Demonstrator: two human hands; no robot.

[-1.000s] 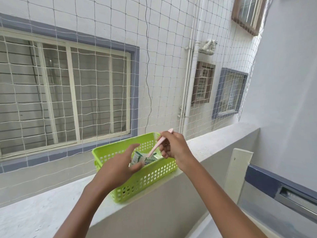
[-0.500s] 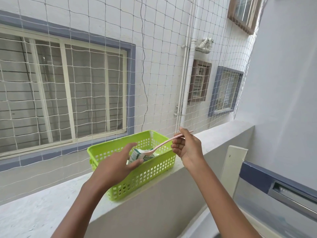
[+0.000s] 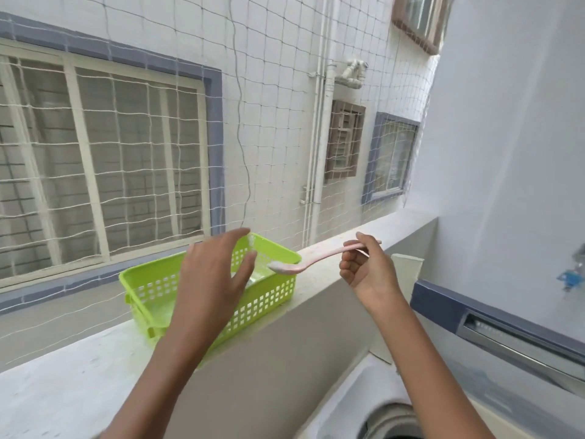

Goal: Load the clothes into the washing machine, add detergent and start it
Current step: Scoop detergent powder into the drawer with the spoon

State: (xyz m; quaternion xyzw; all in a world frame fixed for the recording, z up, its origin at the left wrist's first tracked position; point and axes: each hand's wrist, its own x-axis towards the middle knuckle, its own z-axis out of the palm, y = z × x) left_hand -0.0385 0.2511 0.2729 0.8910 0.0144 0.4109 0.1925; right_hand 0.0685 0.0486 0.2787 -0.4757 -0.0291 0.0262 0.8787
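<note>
A lime green perforated basket [image 3: 272,296] stands on the balcony ledge [image 3: 79,369]. My right hand [image 3: 364,274] grips the handle of a pink spoon [image 3: 319,259] whose bowl carries a heap of white powder just above the basket's right rim. My left hand [image 3: 215,280] hovers over the basket with its fingers spread and holds nothing. The detergent pack inside the basket is mostly hidden behind that hand. Below at the bottom right lies the white top of the washing machine [image 3: 351,407], with its round opening [image 3: 389,423] partly in view.
A rope safety net [image 3: 269,122] closes the balcony above the ledge. The machine's raised lid with a dark blue edge [image 3: 493,315] stands at the right against the pale wall [image 3: 506,153]. A white upright panel [image 3: 408,274] leans by the ledge.
The spoon has come up out of the pack with powder and moved right. My left hand let go of the pack and lifted with fingers spread. The view tilted down, showing the machine.
</note>
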